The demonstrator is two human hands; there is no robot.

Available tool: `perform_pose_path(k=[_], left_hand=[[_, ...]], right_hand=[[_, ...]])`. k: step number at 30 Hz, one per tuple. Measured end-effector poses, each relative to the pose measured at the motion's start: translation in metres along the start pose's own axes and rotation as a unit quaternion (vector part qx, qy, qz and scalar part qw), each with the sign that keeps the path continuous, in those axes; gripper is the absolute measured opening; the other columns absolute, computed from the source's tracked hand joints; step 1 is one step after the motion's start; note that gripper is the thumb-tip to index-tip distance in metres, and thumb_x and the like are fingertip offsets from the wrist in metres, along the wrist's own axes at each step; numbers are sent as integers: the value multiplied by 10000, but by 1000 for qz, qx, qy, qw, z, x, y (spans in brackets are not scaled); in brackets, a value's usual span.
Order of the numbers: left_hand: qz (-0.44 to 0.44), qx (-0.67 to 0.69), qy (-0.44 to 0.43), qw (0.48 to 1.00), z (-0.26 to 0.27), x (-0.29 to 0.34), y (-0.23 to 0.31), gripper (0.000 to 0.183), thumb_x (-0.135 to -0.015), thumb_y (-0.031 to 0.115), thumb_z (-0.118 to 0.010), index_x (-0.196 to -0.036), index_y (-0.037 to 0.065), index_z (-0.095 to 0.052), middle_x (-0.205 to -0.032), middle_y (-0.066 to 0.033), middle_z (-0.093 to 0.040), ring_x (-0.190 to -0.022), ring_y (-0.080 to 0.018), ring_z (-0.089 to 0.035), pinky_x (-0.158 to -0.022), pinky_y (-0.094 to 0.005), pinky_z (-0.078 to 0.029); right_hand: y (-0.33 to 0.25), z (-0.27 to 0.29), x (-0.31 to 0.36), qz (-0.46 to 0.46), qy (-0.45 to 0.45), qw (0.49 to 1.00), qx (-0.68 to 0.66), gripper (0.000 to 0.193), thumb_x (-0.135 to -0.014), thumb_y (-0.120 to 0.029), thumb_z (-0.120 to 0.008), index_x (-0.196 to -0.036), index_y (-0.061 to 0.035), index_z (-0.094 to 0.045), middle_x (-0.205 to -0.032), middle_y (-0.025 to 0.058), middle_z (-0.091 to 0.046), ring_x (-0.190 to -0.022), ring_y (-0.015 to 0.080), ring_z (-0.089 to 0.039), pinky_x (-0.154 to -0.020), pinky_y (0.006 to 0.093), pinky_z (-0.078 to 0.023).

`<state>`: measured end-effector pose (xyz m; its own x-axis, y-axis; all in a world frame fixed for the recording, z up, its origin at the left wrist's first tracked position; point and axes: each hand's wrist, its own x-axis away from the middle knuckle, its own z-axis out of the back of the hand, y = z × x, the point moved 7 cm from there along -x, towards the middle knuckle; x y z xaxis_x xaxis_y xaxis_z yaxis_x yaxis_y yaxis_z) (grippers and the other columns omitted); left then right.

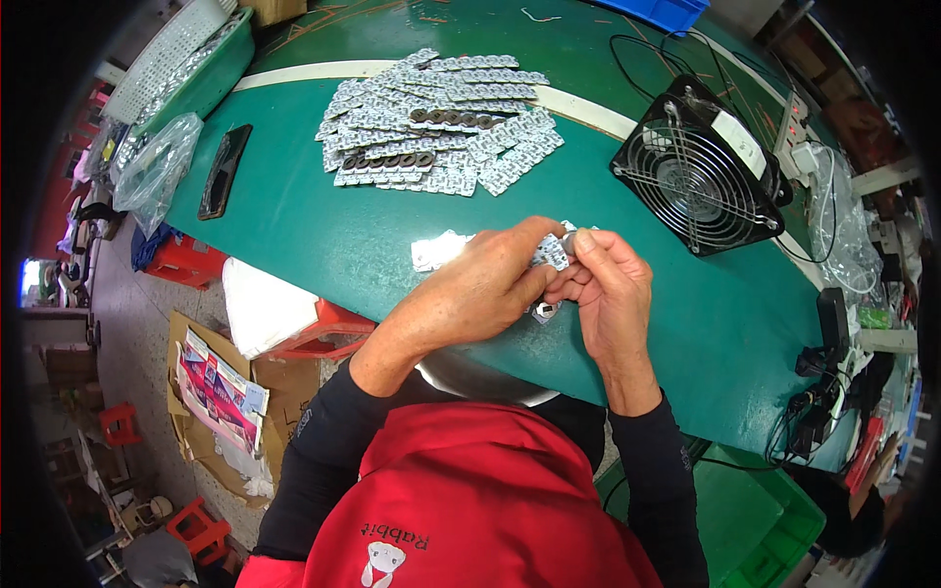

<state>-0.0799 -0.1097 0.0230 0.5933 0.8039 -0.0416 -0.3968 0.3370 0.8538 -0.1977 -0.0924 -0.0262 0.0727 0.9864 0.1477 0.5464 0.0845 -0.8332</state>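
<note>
My left hand is closed on the edge of a small white circuit board panel over the green table. Against the panel's right end, my right hand pinches a small grey round part between thumb and fingers. Most of that part is hidden by the fingertips. Another white board strip lies on the table, partly behind my left hand. A small loose white piece with a dark centre rests just below my fingers. Beyond my hands is a heap of similar board strips, some carrying rows of dark round parts.
A black fan with a wire guard stands at the right, its cables trailing behind. On the left lie a phone, a clear plastic bag and a green basin. The table's front edge borders a red stool.
</note>
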Motion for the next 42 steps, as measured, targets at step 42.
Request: perform_pose_path(k=[42], left_hand=[[30,-72,72,994,-10,24,-12,177,-918,160,-456,-804,26,-476,-547,-98,-493,-477,-248,-522,-460,-342,-396]], right_hand=[[14,-14,0,-65,-52,994,72,202,-842,-186,-617,-737,-21,-567,-576,5,-513,-419,41,-425,-372,199,-331]])
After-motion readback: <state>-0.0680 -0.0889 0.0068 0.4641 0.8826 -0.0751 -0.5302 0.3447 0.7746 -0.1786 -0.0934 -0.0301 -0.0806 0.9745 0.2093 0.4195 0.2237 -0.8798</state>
